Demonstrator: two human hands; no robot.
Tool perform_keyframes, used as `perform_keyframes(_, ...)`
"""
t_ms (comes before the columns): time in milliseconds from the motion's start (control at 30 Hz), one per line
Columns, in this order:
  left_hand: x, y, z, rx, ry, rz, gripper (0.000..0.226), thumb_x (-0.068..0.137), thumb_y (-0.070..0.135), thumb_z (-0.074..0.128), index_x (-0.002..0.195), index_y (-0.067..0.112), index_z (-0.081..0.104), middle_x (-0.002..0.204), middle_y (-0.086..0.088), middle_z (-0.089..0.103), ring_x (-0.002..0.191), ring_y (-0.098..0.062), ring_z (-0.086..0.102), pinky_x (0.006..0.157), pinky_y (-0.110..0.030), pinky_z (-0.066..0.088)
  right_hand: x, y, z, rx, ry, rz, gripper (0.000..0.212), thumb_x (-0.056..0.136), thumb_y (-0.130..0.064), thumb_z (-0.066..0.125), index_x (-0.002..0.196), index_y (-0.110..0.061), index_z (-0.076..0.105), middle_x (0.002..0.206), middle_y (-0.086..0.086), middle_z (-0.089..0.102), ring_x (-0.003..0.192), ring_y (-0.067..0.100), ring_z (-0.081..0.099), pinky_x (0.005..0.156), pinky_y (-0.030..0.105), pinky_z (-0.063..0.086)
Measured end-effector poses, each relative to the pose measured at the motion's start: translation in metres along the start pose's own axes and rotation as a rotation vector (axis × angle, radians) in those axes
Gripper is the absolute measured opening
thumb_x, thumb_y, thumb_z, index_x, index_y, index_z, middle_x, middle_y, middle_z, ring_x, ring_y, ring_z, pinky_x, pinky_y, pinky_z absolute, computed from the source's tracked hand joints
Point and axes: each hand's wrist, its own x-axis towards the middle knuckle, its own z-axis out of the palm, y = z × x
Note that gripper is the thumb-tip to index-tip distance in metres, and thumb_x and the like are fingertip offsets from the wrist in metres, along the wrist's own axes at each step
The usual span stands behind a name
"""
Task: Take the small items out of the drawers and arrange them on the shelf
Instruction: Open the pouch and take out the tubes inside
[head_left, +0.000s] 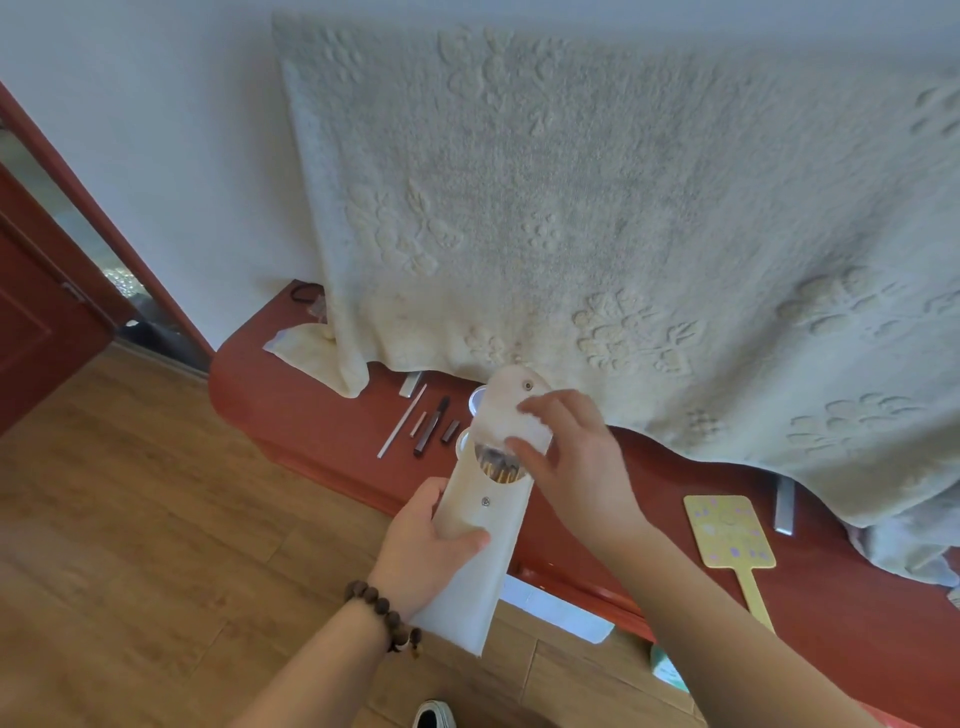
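My left hand (431, 545) grips a long white pouch (475, 551) around its middle, above the front edge of the red-brown shelf (311, 415). The pouch's flap (514, 410) is lifted open, and my right hand (576, 462) pinches that flap. Several brown sticks with dark tips (498, 465) show in the pouch's mouth. On the shelf behind the pouch lie a thin white stick (402, 421), a dark pen (430, 427), a small dark tube (451, 431) and a white round lid (477, 401), partly hidden by the pouch.
A large cream towel (597, 208) hangs from above over the back of the shelf. A yellow paddle-shaped fan (730, 532) and a grey bar (784, 506) lie to the right. An open drawer with white paper (556, 608) shows below the shelf. A red door (41, 291) stands left.
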Motion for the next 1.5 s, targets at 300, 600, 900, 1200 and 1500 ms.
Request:
perform_keyframes(300,-0.004,0.004,0.000,-0.006,-0.017,0.069,0.032,0.079,0.019,0.072,0.101,0.033,0.053,0.099,0.009,0.065,0.088,-0.010,0.065,0.074,-0.034,0.059,-0.011,0.002,0.017,0.128,-0.177,0.159,0.007,0.080,-0.016,0.069,0.081,-0.014,0.063,0.088,-0.005,0.058,0.088,0.015,0.048,0.067,0.017,0.039)
perform_keyframes(600,-0.005,-0.004,0.001,0.045,-0.036,0.054,0.034,0.079,0.019,0.071,0.104,0.030,0.052,0.100,0.010,0.064,0.089,-0.009,0.064,0.075,-0.033,0.058,0.020,0.018,-0.001,0.256,-0.016,0.441,0.009,0.090,-0.021,0.061,0.095,-0.014,0.058,0.078,0.000,0.067,0.073,0.017,0.062,0.059,0.010,0.040)
perform_keyframes(900,-0.006,-0.009,0.006,0.013,-0.003,0.011,0.032,0.079,0.020,0.071,0.104,0.029,0.053,0.098,0.010,0.064,0.087,-0.008,0.064,0.071,-0.029,0.057,-0.016,-0.001,0.021,0.396,-0.201,0.681,0.035,0.079,-0.029,0.075,0.106,-0.020,0.055,0.085,-0.012,0.066,0.075,-0.004,0.058,0.056,0.007,0.039)
perform_keyframes(1200,-0.007,-0.021,0.007,0.012,-0.020,-0.033,0.033,0.080,0.020,0.071,0.105,0.030,0.051,0.100,0.012,0.063,0.088,-0.006,0.063,0.066,-0.022,0.053,0.009,0.031,0.009,0.590,0.207,0.803,0.023,0.083,-0.011,0.070,0.100,-0.016,0.055,0.077,0.002,0.069,0.052,0.006,0.065,0.058,0.027,0.058)
perform_keyframes(1500,-0.003,-0.038,-0.005,-0.070,0.054,-0.141,0.036,0.079,0.019,0.073,0.108,0.024,0.053,0.103,0.007,0.064,0.092,-0.013,0.064,0.070,-0.030,0.056,-0.018,0.091,0.039,0.349,-0.052,0.977,0.020,0.084,-0.013,0.071,0.101,-0.012,0.061,0.091,0.005,0.065,0.057,0.021,0.069,0.048,0.018,0.045)
